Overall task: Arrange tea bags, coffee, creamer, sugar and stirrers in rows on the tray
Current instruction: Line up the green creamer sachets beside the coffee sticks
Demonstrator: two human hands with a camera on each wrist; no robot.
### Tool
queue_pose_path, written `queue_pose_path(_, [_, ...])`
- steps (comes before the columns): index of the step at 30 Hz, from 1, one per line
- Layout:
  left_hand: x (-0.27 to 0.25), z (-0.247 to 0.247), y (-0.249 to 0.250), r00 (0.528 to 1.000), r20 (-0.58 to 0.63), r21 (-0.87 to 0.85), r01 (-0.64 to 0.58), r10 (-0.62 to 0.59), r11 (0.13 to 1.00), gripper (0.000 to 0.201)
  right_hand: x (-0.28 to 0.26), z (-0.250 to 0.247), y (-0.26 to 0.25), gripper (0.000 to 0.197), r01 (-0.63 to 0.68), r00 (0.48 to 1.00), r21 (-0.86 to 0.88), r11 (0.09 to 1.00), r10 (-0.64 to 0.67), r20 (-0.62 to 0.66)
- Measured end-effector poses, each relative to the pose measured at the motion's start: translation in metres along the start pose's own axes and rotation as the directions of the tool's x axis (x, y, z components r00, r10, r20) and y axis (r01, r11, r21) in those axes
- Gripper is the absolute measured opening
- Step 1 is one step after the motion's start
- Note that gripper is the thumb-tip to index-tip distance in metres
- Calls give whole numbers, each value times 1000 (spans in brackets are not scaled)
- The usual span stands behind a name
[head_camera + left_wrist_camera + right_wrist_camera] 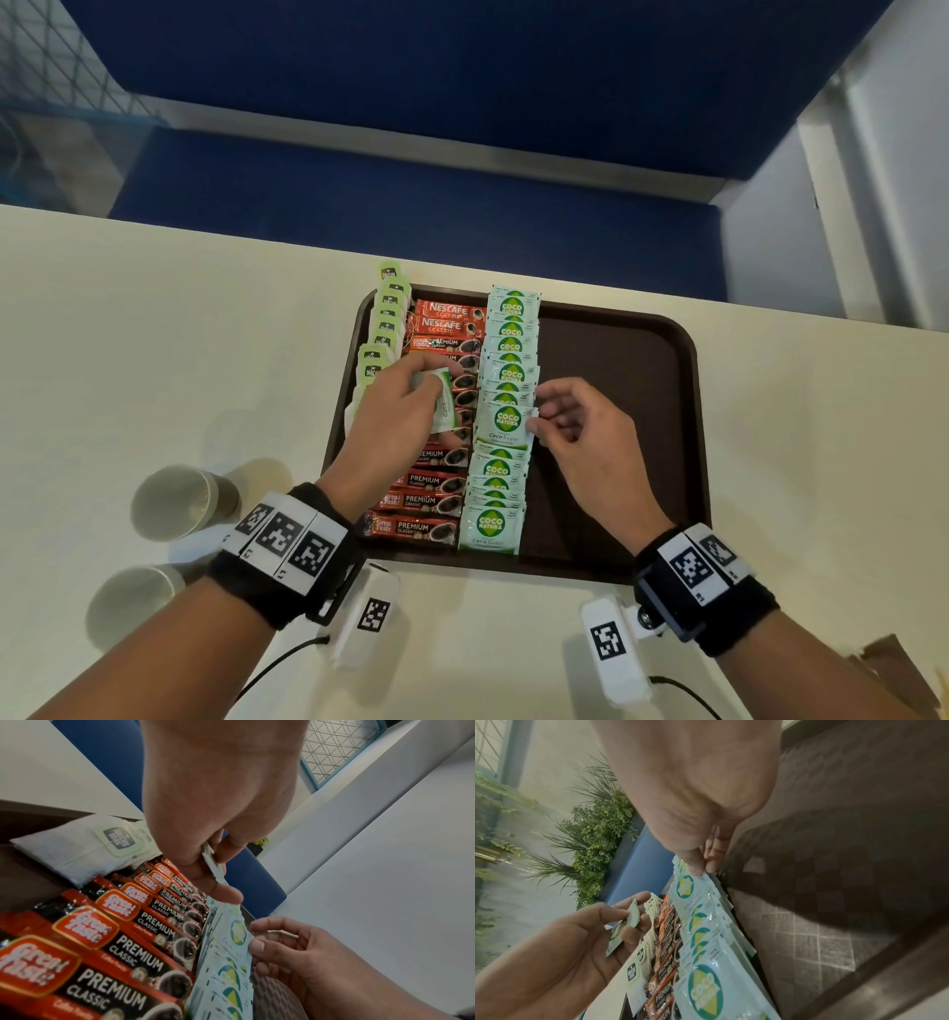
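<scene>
A dark brown tray (pixel 616 360) holds three rows: tea bags (pixel 385 321) with green tags at the left, red and black coffee sachets (pixel 434 501) in the middle, and white-green Coco Natura sugar sachets (pixel 506 370) beside them. My left hand (pixel 411 406) hovers over the coffee row and grips a small stack of sugar sachets (pixel 442 406), also seen edge-on as sugar sachets (pixel 213 864). My right hand (pixel 544 419) pinches the right edge of one sugar sachet (pixel 506 424) lying in the sugar row; its thumb and finger meet on that sugar sachet (pixel 689 888).
The tray's right half (pixel 616 437) is bare. Two paper cups (pixel 174 501) stand on the cream table left of the tray. A brown paper item (pixel 893 663) lies at the bottom right. A blue bench (pixel 411 195) runs behind the table.
</scene>
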State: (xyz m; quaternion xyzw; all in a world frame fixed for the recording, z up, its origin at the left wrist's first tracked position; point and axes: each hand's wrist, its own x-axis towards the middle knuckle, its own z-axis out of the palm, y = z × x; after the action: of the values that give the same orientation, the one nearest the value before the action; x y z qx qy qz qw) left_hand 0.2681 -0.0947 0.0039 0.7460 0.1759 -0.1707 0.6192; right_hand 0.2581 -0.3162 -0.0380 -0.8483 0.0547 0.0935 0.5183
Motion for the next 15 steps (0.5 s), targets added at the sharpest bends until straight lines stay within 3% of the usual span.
queue_pose_path(11, [1,1,-5,997,-69,27,-42,44,999,25,-1,-1,1,27,-27,999,36,999,28,-23])
queue_pose_path(15, [1,2,-6,992,-87,27,-93,95,995,19,-1,-5,2,16,15,991,-15,1000,-17,-131])
